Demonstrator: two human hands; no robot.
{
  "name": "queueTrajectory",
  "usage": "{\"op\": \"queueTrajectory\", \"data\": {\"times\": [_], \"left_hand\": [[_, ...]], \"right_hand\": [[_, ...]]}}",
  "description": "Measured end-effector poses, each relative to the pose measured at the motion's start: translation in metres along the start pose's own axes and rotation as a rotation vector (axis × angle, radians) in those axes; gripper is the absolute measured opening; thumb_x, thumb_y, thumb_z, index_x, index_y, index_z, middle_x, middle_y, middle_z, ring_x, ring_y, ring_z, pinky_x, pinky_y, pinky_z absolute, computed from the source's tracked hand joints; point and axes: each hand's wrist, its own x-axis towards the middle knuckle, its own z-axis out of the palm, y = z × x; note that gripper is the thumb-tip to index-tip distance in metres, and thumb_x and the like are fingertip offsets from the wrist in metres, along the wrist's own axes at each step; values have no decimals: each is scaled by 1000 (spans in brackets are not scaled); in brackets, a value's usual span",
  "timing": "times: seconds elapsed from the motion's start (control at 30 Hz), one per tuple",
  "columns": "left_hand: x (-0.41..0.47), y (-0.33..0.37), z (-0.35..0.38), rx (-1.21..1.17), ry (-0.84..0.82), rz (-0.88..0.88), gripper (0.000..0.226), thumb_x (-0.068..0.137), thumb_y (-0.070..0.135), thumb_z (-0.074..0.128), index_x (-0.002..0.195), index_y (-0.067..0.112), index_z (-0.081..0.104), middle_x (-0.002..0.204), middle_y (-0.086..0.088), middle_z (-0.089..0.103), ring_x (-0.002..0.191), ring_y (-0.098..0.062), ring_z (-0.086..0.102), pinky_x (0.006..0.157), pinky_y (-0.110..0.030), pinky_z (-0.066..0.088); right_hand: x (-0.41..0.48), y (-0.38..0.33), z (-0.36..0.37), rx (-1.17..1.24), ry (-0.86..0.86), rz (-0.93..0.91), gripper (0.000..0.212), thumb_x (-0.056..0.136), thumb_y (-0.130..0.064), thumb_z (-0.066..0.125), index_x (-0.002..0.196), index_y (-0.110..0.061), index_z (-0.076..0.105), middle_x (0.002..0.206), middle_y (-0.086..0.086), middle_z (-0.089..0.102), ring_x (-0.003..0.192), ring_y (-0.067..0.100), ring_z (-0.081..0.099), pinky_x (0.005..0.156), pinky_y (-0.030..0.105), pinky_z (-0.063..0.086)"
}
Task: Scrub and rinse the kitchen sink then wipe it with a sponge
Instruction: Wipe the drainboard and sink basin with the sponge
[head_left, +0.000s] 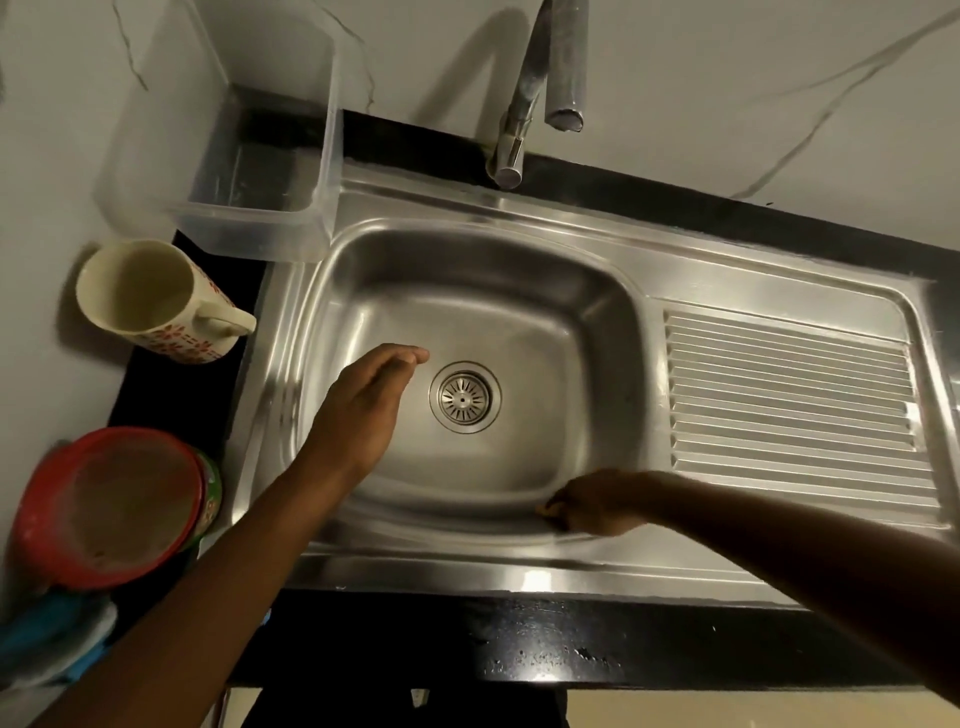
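The stainless steel sink (467, 291) fills the middle of the view, with its round drain strainer (465, 397) in the basin floor. My left hand (363, 410) reaches into the basin with fingers straight and together, fingertips just left of the drain, holding nothing. My right hand (597, 501) sits at the basin's front right corner, fingers curled around a small yellowish sponge (544, 508) pressed to the basin wall; only its edge shows. The faucet (524, 93) stands behind the basin with no water running.
A ribbed drainboard (795, 395) lies right of the basin. Left of it stand a clear plastic container (249, 156), a cream patterned jug (150, 291), a red-rimmed bowl stack (114, 509) and a blue cloth (47, 639). Black countertop (519, 649) borders the front.
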Motion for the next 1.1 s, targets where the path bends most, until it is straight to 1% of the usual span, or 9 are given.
{"op": "queueTrajectory", "data": {"times": [0.2,0.37,0.47,0.53,0.63,0.87,0.97,1.03,1.1], "left_hand": [[-1,1,-15,12,3,8,40,93,50,45,116,34,73,122,19,71,122,-4,62,114,-39,46],[2,2,-26,16,17,4,39,94,50,46,116,34,73,123,18,72,122,-4,62,115,-39,45],[3,3,-33,25,35,11,31,103,39,48,118,30,74,122,17,72,122,-3,62,114,-38,45],[3,3,-34,12,30,25,31,102,39,48,116,29,74,120,17,73,120,-3,63,113,-36,46],[5,2,-33,19,-4,25,36,94,48,45,113,35,73,121,18,72,121,-3,63,112,-34,46],[11,1,-20,44,-50,20,38,93,50,44,113,36,73,122,19,72,122,-5,63,113,-38,46],[13,0,-18,56,-58,13,41,93,50,43,116,33,73,123,19,71,122,-3,62,112,-36,46],[14,-3,-18,63,-65,2,39,93,51,43,115,36,72,123,21,71,122,-3,62,112,-35,46],[16,-5,-17,72,-77,-9,37,93,52,43,113,38,71,123,21,70,123,-3,61,112,-35,45]], "right_hand": [[66,-83,-6,746,-41,25,68,97,-71,49,125,-13,70,119,5,72,99,19,62,101,37,48],[83,-178,-55,1032,-72,-132,41,110,-45,45,79,-21,57,64,-4,59,49,7,52,54,21,39],[90,-201,-65,1150,-10,-184,39,112,-36,39,76,-25,50,60,-10,56,42,-2,51,53,19,38],[92,-202,-60,1084,1,-186,38,113,-44,33,102,-27,65,94,-6,72,84,3,68,80,23,49],[72,-178,-59,869,-34,-197,57,109,-51,41,145,-9,57,149,18,56,138,35,52,113,38,40],[70,-39,-15,357,-84,152,54,94,-57,55,126,-15,67,118,5,69,85,17,60,79,34,50],[55,-13,-23,124,-106,246,24,96,-24,64,109,-7,74,113,13,70,88,24,60,75,31,54],[39,-14,-39,10,-31,213,8,90,-8,70,82,-12,72,104,15,69,87,28,61,70,25,51],[34,-6,-59,118,282,208,10,97,-15,63,96,-11,72,93,8,65,79,26,60,64,22,45]]}}
